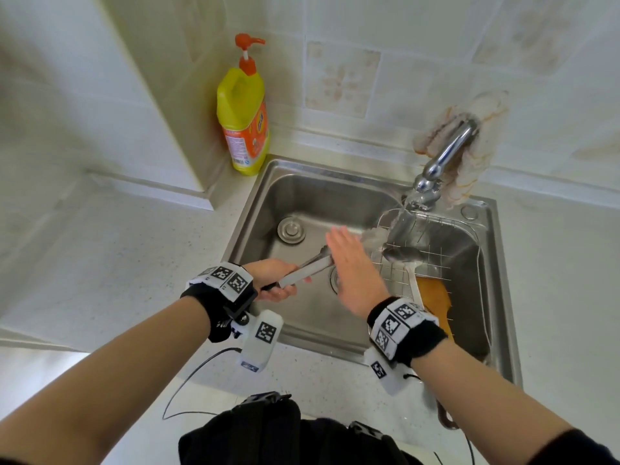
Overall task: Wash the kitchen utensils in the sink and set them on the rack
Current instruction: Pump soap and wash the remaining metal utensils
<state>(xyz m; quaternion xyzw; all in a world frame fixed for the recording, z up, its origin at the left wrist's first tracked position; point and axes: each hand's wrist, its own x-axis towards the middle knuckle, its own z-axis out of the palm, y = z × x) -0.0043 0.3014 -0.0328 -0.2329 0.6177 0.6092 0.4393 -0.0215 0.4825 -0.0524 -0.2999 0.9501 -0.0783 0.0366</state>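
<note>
While left fingers (283,293) grip tongs (315,265), (seemingly) handle-end

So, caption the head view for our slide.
Left hand holds tongs under the running tap, open right hand laid across them.

The pale speckled countertop (117,263) has a steel sink (315,342) set into it. A yellow dish soap bottle (243,119) with an orange pump stands upright on the countertop, just beside the sink's 11 o'clock corner. A thin black cable (188,377) lies at the sink's 7 o'clock.
</note>
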